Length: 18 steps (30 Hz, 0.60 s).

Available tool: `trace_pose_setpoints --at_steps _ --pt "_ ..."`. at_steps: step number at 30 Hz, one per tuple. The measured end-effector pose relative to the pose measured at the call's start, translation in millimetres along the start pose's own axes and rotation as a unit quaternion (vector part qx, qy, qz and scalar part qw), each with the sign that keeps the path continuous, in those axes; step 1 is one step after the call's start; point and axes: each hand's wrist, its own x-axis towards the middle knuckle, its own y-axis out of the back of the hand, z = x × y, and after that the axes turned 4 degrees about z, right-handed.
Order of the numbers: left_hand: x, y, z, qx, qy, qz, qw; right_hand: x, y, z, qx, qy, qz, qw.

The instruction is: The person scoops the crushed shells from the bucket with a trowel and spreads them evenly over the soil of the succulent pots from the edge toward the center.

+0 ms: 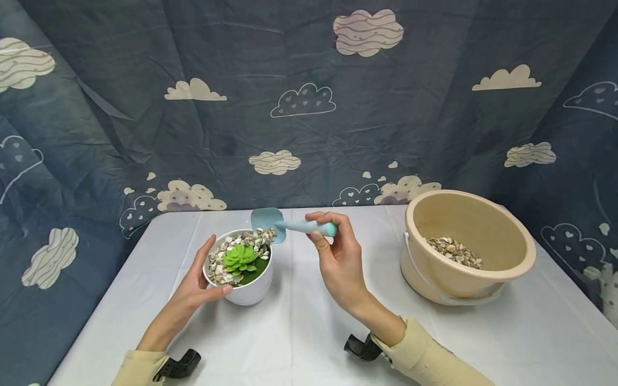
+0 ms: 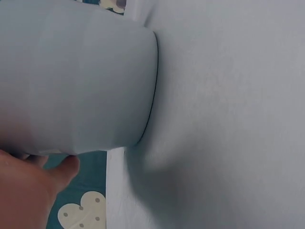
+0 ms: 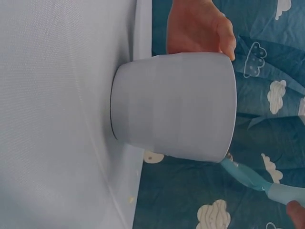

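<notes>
A white flower pot (image 1: 250, 292) stands upright on the table, holding a green artificial succulent (image 1: 240, 259) amid pebbles (image 1: 222, 268). My left hand (image 1: 193, 287) holds the pot by its left side, thumb near the front rim and a finger at the back. Between thumb and fingers, my right hand (image 1: 340, 262) grips the pale turquoise handle of a small shovel (image 1: 309, 226). The shovel's blade (image 1: 267, 219) is tilted over the pot's right rim, with pebbles at its edge. In the right wrist view the pot (image 3: 176, 105) hides most of the blade.
A beige bucket (image 1: 519, 252) with a white handle stands on the right of the table (image 1: 338, 343) and has pebbles (image 1: 455, 253) inside. Behind the table hangs a dark blue cloud-patterned cloth (image 1: 299, 48). Black wrist devices (image 1: 179, 364) sit below both hands.
</notes>
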Motion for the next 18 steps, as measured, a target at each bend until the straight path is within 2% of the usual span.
trace_pose_setpoints --at_steps 6,12,18 --pt "-0.3 -2.7 0.3 -0.005 0.006 0.006 1.0000 -0.5 -1.6 0.2 -0.011 0.005 -0.001 0.9999" --pt "-1.3 -4.5 -1.7 0.004 0.000 0.026 0.9997 -0.9 -2.3 0.1 -0.012 0.004 -0.003 0.9999" --pt "-1.2 -6.9 0.0 0.029 0.010 0.046 0.9985 -0.8 -2.9 -0.7 -0.017 0.007 -0.004 0.9998"
